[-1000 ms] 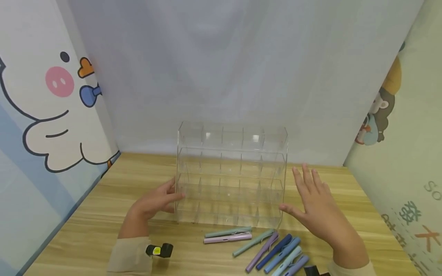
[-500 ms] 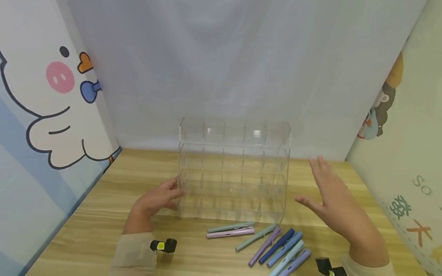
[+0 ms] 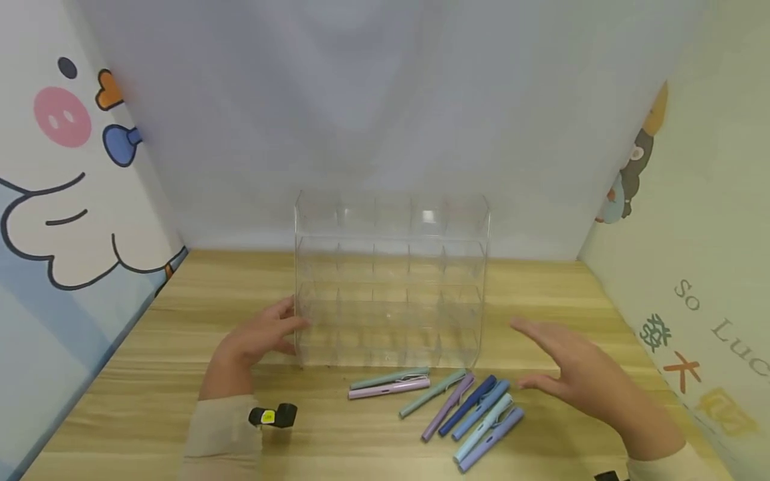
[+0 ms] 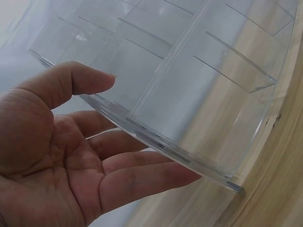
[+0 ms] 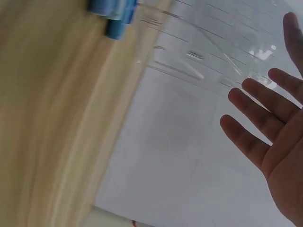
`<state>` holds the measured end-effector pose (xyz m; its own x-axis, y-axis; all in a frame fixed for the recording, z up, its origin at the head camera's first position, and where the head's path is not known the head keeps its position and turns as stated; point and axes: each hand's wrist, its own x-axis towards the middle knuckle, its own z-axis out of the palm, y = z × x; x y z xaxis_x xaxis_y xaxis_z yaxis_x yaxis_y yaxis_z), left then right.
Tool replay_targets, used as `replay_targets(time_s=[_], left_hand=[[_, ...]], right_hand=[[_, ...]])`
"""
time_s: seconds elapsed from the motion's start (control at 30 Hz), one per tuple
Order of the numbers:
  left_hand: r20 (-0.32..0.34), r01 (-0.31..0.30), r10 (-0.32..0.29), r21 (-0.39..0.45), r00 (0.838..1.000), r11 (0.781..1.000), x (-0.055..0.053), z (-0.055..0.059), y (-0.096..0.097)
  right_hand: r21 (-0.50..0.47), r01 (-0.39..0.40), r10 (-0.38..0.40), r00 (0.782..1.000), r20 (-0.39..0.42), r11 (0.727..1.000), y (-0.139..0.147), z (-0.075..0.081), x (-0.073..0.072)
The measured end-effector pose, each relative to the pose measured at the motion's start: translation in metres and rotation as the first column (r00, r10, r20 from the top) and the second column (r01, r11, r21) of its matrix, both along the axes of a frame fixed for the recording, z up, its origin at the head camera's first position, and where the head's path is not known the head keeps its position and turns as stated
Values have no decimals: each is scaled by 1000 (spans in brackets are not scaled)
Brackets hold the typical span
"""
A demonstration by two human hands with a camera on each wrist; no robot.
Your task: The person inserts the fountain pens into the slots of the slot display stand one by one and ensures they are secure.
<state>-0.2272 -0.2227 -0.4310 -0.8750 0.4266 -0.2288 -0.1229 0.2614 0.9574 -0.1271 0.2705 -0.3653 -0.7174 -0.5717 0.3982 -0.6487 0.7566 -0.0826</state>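
A clear acrylic pen rack [image 3: 390,314] with tiers of small compartments stands upright on the wooden table. My left hand [image 3: 259,336] holds its left side: in the left wrist view the thumb [image 4: 92,79] lies over the front edge and the fingers [image 4: 147,182] run along the outside of the panel. To the right of the rack, my right hand [image 3: 580,371] hovers with spread fingers, touching nothing. Capped pens with clips lie before the rack: a green pen [image 3: 385,379] beside a pink pen [image 3: 385,389], then a fanned row with a purple pen [image 3: 448,407] and a dark blue pen [image 3: 466,407].
A pale curtain [image 3: 385,120] hangs behind the table [image 3: 337,441]. Printed panels stand on both sides, the left with a white cartoon bird [image 3: 60,160] and the right with lettering. A black camera [image 3: 273,416] sits at the left wrist.
My right hand has moved away from the rack's right side, then come lower and nearer to me. The left hand stays on the rack. The head view has shifted a little.
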Motion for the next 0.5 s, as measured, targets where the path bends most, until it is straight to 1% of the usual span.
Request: replay_targets(time_s=[0.07,0.23,0.3,0.4,0.5], left_hand=[[-3,4,-4,-5,1000,1000,-2,2,-1],[-13,19,-19,-3,1000,1000,-5,2,0],[-17,23,-23,-4,1000,1000,-5,1,0],[-14,25,-25,-6,1000,1000,-5,-1,1],[-9,35,-35,-8,999,999,-4,-6,3]], right_hand=[[47,-32,32,999,21,998,2,-12,3],[137,-45,27,991,131,990,9,-41,10],[166,-65,38,986,163,984,11,-52,11],[194,-113,77,979,186,974,13,-65,10],[216,-144,104,977,188,966,16,-77,10]])
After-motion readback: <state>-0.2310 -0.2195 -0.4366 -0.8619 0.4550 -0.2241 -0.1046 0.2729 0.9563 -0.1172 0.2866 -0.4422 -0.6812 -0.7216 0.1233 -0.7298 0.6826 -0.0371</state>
